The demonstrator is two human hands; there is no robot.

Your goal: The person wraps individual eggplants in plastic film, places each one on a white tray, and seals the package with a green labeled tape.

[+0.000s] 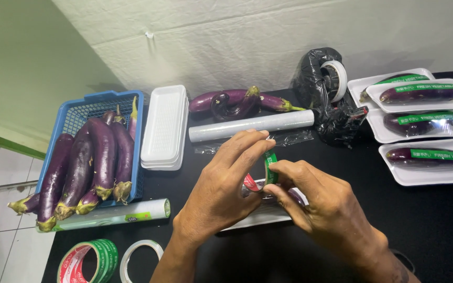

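My left hand (221, 188) arches knuckles-up, fingertips pinching the green tape (271, 167) from above. My right hand (323, 202) comes in from the side, fingers pinched low on the tape, over the tray (252, 217) with its eggplant (294, 196).

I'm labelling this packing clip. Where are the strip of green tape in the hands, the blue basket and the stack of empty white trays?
green tape strip (271, 169), head view, on the strip between the fingers.
blue basket (69, 119), head view, on its left wall.
stack of white trays (164, 126), head view, on the top tray's middle.
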